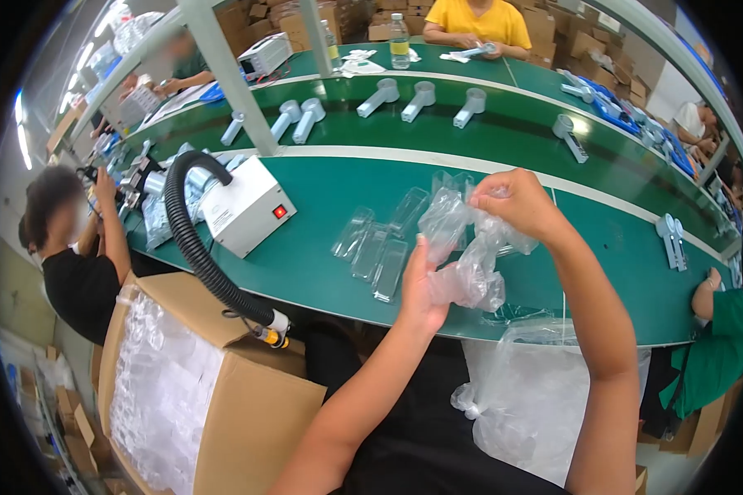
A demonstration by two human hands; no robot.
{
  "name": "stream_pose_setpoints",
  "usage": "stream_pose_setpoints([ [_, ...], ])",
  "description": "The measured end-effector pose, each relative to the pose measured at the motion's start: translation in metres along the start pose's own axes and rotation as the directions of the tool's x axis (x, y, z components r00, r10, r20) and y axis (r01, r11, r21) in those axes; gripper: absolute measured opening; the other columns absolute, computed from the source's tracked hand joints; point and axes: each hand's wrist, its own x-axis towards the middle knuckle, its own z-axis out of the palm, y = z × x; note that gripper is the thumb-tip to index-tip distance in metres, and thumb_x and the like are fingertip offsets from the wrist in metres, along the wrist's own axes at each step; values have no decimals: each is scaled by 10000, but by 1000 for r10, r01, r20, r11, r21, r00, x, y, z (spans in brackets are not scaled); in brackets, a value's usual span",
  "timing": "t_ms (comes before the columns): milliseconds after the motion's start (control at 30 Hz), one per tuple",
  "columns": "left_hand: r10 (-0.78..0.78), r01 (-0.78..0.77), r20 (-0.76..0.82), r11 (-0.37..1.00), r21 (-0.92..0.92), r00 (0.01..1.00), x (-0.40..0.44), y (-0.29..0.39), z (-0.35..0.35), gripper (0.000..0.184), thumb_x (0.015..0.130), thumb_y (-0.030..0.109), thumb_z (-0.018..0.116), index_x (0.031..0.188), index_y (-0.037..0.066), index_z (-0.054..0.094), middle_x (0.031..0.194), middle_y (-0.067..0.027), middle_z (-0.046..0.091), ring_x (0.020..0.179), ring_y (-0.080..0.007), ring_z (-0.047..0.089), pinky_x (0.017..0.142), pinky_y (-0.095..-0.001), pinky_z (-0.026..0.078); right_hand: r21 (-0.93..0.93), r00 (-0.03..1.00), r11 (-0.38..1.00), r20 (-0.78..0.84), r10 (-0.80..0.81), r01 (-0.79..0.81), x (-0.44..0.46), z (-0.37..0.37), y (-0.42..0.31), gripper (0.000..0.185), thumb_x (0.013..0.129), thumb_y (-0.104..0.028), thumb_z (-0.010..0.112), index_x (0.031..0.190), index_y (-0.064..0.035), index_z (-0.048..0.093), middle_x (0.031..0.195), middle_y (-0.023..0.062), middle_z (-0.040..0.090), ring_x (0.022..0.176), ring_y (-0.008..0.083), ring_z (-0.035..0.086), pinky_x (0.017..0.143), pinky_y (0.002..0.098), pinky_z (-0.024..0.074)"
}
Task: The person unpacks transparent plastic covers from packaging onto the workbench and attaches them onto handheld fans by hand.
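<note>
A crumpled clear plastic bag (480, 276) is stretched between my two hands above the green table. My left hand (425, 289) is closed on its lower left side, thumb pointing up. At the bag's upper edge, my right hand (516, 202) pinches the film between thumb and fingers. Several clear plastic trays (390, 271) lie on the table just left of the bag. More clear plastic shows behind the bag, partly hidden by it.
A white box-shaped machine (248, 206) with a black hose (191, 239) stands left. Below it is an open carton (272, 412) of clear plastic pieces. Light-blue handled parts (422, 101) sit on the green conveyor (338, 132). A large plastic bag (528, 396) hangs at the table edge. Co-workers sit around.
</note>
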Motion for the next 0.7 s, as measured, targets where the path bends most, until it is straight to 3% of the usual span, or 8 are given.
stream_pose_setpoints([
  [100,-1,1,-33,1000,-9,999,-1,3,-2,509,967,434,534,1378,163,406,1222,-125,538,1066,-302,562,907,-488,488,-56,991,998,-133,-26,18,11,-8,-2,132,851,-134,671,871,-6,692,766,19,658,733,88,574,704,259,480],
  [167,-76,77,10,993,-89,997,5,3,-12,415,972,403,532,1307,179,432,1158,-115,552,1053,-293,571,853,-509,513,391,929,918,-360,80,72,14,-24,-11,213,911,-227,609,786,-56,615,741,-35,582,667,54,506,623,229,417],
  [200,-93,94,13,992,-85,996,5,1,-17,415,972,403,532,1307,179,432,1158,-115,552,1053,-293,571,853,-509,513,344,916,939,-381,126,14,8,-33,-21,223,891,-234,598,750,-63,575,697,-42,537,631,48,465,589,232,391],
  [367,3,-3,34,1000,-8,999,8,5,-8,387,985,317,512,1311,120,446,1267,-136,552,1135,-293,572,940,-467,493,-127,987,987,-110,-113,98,-11,-35,7,74,787,-114,595,813,-49,570,825,8,576,780,94,532,683,259,438],
  [467,81,-83,56,996,20,995,7,4,-5,360,991,257,504,1319,144,407,1299,-132,515,1135,-305,569,923,-495,508,-40,996,997,-51,-73,71,-11,-20,4,236,829,-205,650,998,-41,660,1010,80,656,965,171,602,874,314,472],
  [500,78,-79,39,996,42,996,3,6,-2,350,984,253,518,1307,155,424,1226,-90,526,1026,-225,547,886,-445,520,25,1000,1000,8,2,-2,-7,-20,5,373,828,-299,703,1103,-48,672,1074,108,672,1006,203,616,893,329,471],
  [533,77,-78,19,995,65,997,0,7,0,341,978,250,533,1295,166,440,1154,-48,536,918,-145,526,848,-396,531,29,1000,1000,3,6,-6,-4,-13,6,373,828,-299,703,1103,-48,672,1074,108,672,1006,203,616,893,329,471],
  [700,163,-177,84,960,217,983,-3,8,2,501,986,274,531,1428,155,326,1146,-97,531,913,-190,575,780,-407,554,-90,1000,996,2,-15,15,11,4,15,349,782,-335,757,952,-33,717,874,113,701,831,200,646,774,334,505],
])
